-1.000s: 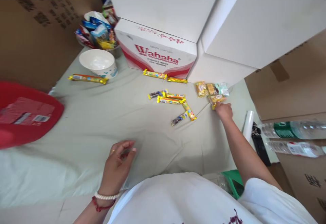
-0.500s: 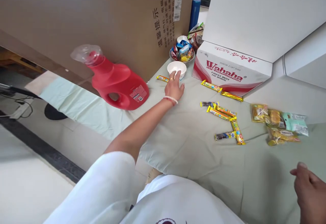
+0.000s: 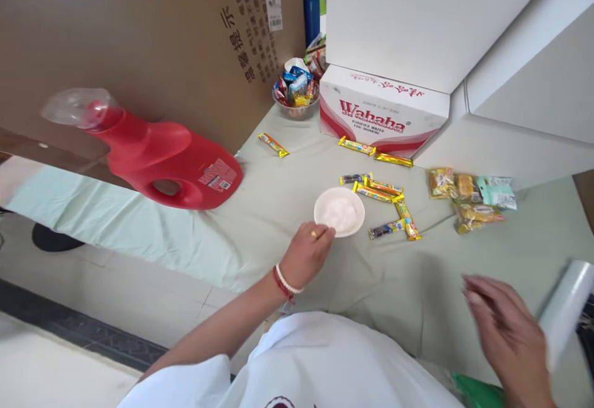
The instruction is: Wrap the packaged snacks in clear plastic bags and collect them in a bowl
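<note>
Grips the near rim of the white bowl in the left hand, thumb and fingers pinched shut, over the pale green tablecloth, just beside 5 wrapped snack sticks. Holds the right hand partly open and empty, nearest the white roll, with 4 snack packets farther back.

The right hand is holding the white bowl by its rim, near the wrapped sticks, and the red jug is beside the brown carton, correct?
Wrong hand: the head view shows the left hand holding the white bowl by its rim, near the wrapped sticks. The red jug is beside the brown carton.
</note>
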A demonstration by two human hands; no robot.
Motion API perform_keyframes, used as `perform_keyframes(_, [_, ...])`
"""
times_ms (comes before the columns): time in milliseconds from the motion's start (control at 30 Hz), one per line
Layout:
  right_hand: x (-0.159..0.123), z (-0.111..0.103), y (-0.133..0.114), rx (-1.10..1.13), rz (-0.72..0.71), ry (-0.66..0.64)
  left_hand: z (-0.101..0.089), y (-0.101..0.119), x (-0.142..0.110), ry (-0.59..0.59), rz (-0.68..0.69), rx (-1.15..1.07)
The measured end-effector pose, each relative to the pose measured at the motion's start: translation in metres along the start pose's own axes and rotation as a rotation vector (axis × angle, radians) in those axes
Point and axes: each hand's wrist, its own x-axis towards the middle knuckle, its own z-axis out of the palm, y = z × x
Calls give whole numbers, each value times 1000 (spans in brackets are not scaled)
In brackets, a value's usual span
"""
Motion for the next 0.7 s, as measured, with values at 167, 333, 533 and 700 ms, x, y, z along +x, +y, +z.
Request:
perform_keyframes(167, [82,77,-97,-48,-578,-538,19,46,-39,-23,26,-83])
perform_keyframes(333, [119,143,-150,-506,-528,-903,25,51,-41,12,83,-86])
perform_keyframes(533, [121,167,-163,-543,-434,-1000,27,39,-42,22,69,-61])
perform_keyframes(700, [113,151,-152,-507,-399,-951,28,39,-41,67,57,-164])
